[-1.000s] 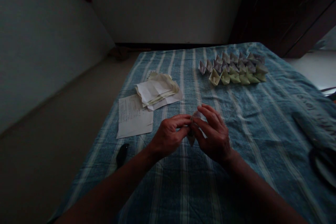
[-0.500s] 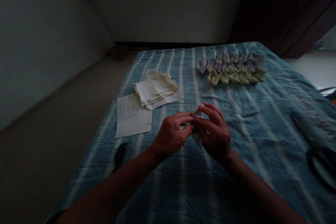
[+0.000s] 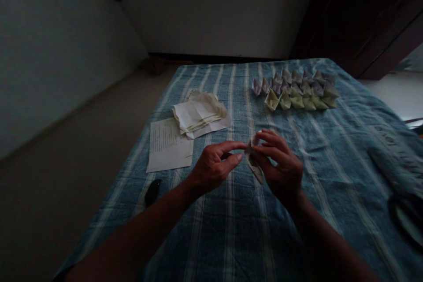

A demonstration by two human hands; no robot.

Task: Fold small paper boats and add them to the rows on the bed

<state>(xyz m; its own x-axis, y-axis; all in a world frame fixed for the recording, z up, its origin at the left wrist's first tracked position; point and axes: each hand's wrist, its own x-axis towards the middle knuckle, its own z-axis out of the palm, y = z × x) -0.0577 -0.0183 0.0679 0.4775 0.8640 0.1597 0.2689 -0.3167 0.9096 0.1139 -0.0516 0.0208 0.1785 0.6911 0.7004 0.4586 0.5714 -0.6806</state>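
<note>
Carefully pinching folded paper (image 3: 254, 165) in the right hand (image 3: 282, 167), left hand (image 3: 211, 169) open beside, risking crumpled creases from squeezing hard.

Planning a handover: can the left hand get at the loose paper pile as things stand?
Likely yes: the left hand sits open beside the folded paper, and only striped bedspread lies between it and the paper pile.

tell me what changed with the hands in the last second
The left hand has opened and drawn back leftward, its thumb now off the folded paper, which the right hand grips, its lower point swung toward the lower right. The paper boats and loose paper sheets lie as before.
</note>
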